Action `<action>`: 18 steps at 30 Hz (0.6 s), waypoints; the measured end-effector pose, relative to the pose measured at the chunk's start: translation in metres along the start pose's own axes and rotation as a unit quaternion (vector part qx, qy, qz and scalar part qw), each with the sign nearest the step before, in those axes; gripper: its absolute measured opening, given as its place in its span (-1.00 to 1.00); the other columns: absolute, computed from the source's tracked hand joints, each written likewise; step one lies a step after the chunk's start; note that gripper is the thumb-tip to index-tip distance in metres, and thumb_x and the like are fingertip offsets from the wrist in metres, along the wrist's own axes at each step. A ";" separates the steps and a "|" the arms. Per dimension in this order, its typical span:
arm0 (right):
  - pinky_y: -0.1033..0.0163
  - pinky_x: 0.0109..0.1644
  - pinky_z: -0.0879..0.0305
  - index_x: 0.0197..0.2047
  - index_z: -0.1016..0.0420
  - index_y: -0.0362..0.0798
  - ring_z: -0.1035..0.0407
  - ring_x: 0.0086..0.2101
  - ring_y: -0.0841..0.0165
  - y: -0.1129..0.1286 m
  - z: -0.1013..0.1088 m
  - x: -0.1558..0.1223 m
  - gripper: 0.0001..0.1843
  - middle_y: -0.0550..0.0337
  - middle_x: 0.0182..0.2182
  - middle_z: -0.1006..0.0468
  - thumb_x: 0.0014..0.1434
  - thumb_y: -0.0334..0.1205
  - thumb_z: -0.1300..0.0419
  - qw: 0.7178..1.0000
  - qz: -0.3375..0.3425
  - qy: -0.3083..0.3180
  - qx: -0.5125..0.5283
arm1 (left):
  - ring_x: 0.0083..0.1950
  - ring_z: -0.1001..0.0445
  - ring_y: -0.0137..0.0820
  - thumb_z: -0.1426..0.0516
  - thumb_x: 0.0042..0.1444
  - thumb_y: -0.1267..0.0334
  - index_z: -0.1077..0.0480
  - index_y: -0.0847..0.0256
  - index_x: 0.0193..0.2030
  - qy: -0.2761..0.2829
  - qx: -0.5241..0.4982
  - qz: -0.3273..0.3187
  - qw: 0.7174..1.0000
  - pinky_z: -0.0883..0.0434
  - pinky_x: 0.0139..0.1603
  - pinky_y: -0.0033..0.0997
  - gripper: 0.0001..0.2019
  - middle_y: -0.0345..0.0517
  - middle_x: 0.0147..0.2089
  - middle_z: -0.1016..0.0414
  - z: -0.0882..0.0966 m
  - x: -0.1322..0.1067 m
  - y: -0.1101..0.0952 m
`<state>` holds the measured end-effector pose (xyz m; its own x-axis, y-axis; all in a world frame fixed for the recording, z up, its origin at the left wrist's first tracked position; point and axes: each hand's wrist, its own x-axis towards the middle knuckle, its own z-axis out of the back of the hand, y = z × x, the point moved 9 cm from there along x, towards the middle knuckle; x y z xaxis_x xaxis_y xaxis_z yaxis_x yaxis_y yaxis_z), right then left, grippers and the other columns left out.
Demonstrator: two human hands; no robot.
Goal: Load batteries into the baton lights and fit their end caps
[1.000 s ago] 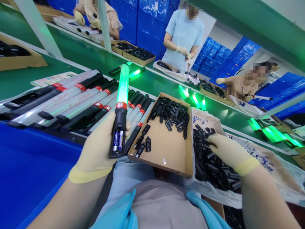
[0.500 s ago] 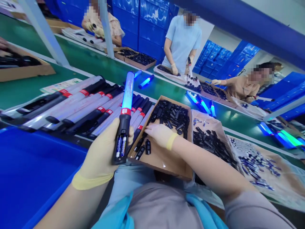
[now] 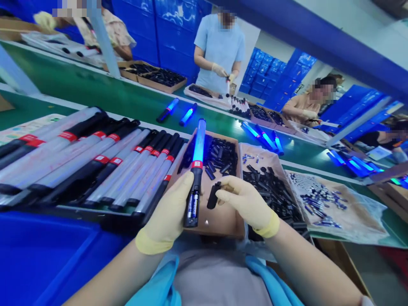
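Note:
My left hand (image 3: 170, 212), in a cream glove, is wrapped round the black handle of a light baton (image 3: 196, 170). The baton's tube glows blue and points away from me. Its battery bay is uncovered, with two batteries showing. My right hand (image 3: 247, 202), also gloved, pinches a small black battery cover (image 3: 213, 195) just right of the handle. Both hands hover over the near end of a cardboard box (image 3: 223, 216) that holds more black covers at its far end.
Many unlit batons (image 3: 95, 161) lie side by side to the left, beside a blue bin (image 3: 41, 255). To the right are a pile of black parts (image 3: 270, 191) and loose batteries (image 3: 318, 199) on plastic. Lit batons lie on the green conveyor (image 3: 127, 97). Other workers stand beyond it.
My right hand left the pile on the right, reached into the box and now holds a black cover up beside the handle. The baton's light went from green to blue.

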<state>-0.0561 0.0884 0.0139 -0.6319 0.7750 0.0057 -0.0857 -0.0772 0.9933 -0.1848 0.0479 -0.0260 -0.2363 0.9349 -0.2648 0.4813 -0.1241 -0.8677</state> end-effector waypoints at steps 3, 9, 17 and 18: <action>0.17 -0.15 -0.46 -0.15 -0.45 -0.03 -0.53 -0.31 0.33 0.012 0.017 -0.018 -0.81 0.21 -0.34 -0.61 0.23 -0.12 -0.24 0.998 0.029 -0.057 0.016 | -0.40 -0.35 -0.44 -0.20 0.18 -0.06 -0.47 0.20 -0.27 0.052 0.026 -0.024 0.998 -0.38 -0.41 -0.54 -0.67 -0.17 -0.40 -0.43 -0.029 0.000 0.001; 0.00 0.14 -0.38 0.11 -0.53 -0.01 -0.50 -0.05 0.17 0.026 0.117 -0.053 -0.64 0.04 -0.07 -0.63 0.27 -0.27 -0.14 0.877 0.001 -0.165 -0.452 | -0.57 -0.29 -0.47 -0.17 0.17 -0.15 -0.44 0.20 -0.30 -0.039 0.021 0.002 0.999 -0.26 -0.64 -0.54 -0.60 -0.19 -0.50 -0.37 0.012 -0.005 -0.003; 0.07 0.19 -0.34 0.14 -0.53 -0.07 -0.43 0.08 0.17 -0.005 -0.034 0.004 -0.60 0.02 0.14 -0.54 0.33 -0.44 -0.04 0.739 0.198 0.235 -0.600 | -0.56 -0.27 -0.52 -0.13 0.28 0.08 -0.42 0.26 -0.37 -0.168 -0.059 -0.097 0.979 -0.24 -0.67 -0.61 -0.71 -0.19 -0.51 -0.37 0.057 -0.027 -0.051; 0.06 0.13 -0.38 0.14 -0.52 -0.09 -0.45 0.05 0.16 -0.012 -0.062 0.012 -0.61 -0.01 0.13 -0.53 0.33 -0.44 -0.05 0.728 0.207 0.272 -0.594 | -0.55 -0.29 -0.52 -0.13 0.28 0.10 -0.42 0.27 -0.36 -0.161 -0.060 -0.098 0.980 -0.27 -0.65 -0.62 -0.71 -0.18 -0.51 -0.39 0.053 -0.029 -0.053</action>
<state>-0.1108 0.0601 -0.0048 -0.9770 0.1923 -0.0918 -0.2024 -0.9723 0.1172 -0.2483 0.0099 0.0052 -0.5786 0.7813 -0.2343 0.4911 0.1044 -0.8648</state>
